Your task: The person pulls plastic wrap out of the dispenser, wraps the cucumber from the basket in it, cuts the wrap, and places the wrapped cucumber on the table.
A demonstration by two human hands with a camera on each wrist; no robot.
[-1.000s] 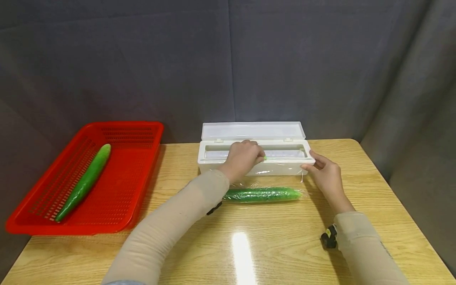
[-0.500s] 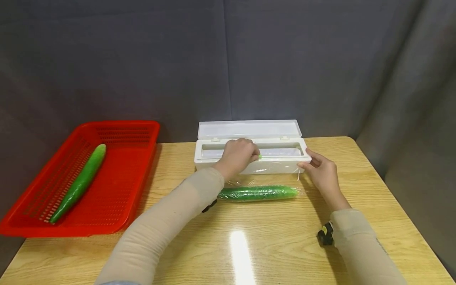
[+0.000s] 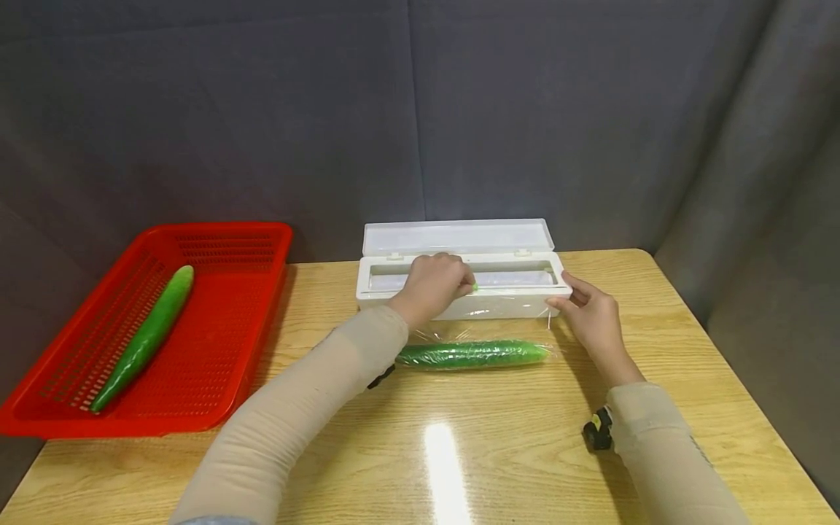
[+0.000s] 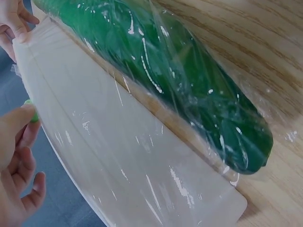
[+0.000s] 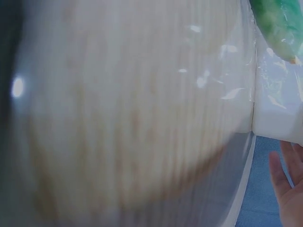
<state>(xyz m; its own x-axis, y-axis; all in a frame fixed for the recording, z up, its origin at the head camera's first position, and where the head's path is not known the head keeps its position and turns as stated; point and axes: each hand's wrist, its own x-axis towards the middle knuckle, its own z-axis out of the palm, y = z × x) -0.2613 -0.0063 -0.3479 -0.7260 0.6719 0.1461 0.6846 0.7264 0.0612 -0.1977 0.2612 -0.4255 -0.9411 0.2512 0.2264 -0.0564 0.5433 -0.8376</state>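
Observation:
A white cling film dispenser box (image 3: pixel 492 306) stands at the back of the table with its lid (image 3: pixel 459 237) tipped back and a film roll (image 3: pixel 512 279) inside. My left hand (image 3: pixel 434 284) pinches a small green slider (image 4: pixel 31 109) on the box's front rim, near the middle. Thumb in front and fingers behind, my right hand (image 3: pixel 593 321) grips the box's right end. Clear film (image 4: pixel 156 142) runs down the front of the box to a cucumber (image 3: pixel 475 354) wrapped in it, lying just in front. My left forearm hides the cucumber's left end.
A red plastic basket (image 3: pixel 262 343) stands on the left of the wooden table (image 3: pixel 525 452), with an unwrapped cucumber (image 3: pixel 147 335) lying slantwise in it. A grey curtain (image 3: pixel 295 109) hangs behind the box. The table's right edge lies beyond my right arm.
The whole head view has shifted slightly. Both hands keep their places on the box, and the slider shows little or no travel along the rim.

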